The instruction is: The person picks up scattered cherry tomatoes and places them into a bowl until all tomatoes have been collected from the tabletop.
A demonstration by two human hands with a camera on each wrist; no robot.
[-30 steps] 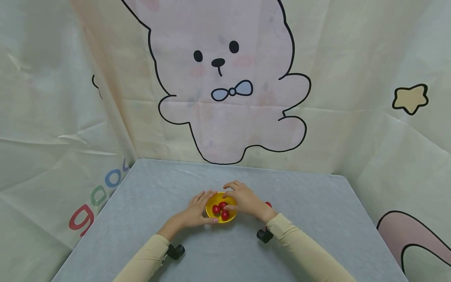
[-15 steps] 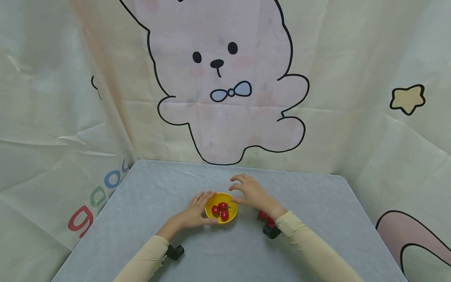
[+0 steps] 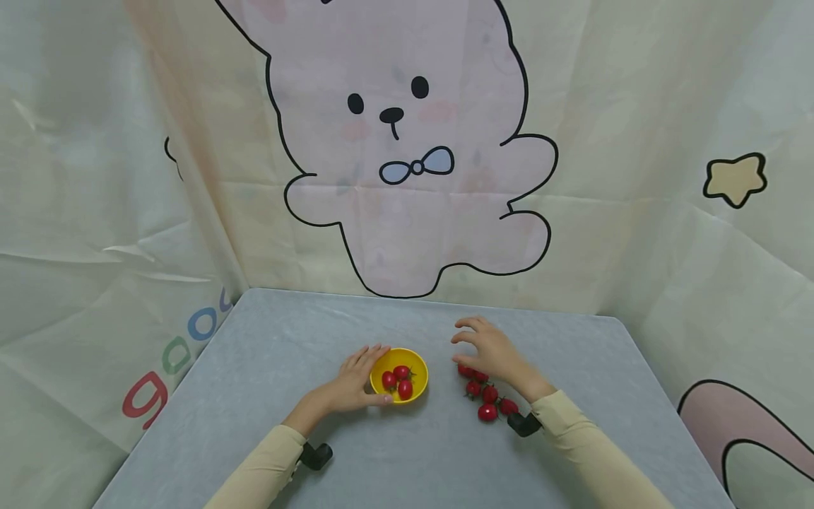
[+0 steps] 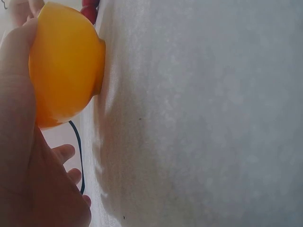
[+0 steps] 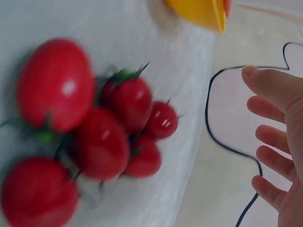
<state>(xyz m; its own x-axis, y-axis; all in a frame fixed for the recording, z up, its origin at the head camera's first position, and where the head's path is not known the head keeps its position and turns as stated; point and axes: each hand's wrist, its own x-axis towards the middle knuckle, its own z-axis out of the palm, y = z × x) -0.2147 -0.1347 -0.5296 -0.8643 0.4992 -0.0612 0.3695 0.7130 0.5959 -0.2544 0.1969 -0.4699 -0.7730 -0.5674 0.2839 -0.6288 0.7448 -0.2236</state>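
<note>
Lower centre, I see glossy red tomatoes: three in the yellow bowl left hand grips, others beside right hand, fingers relaxed. Left curtain reads "goo".

Table: pale blue-grey, faintly mottled, far corners rounded. Directly on it: one yellow bowl, upright, around the middle; six red tomatoes, green stem bits on several, loose cluster right of the bowl, apart from it, bunched close together.
</note>
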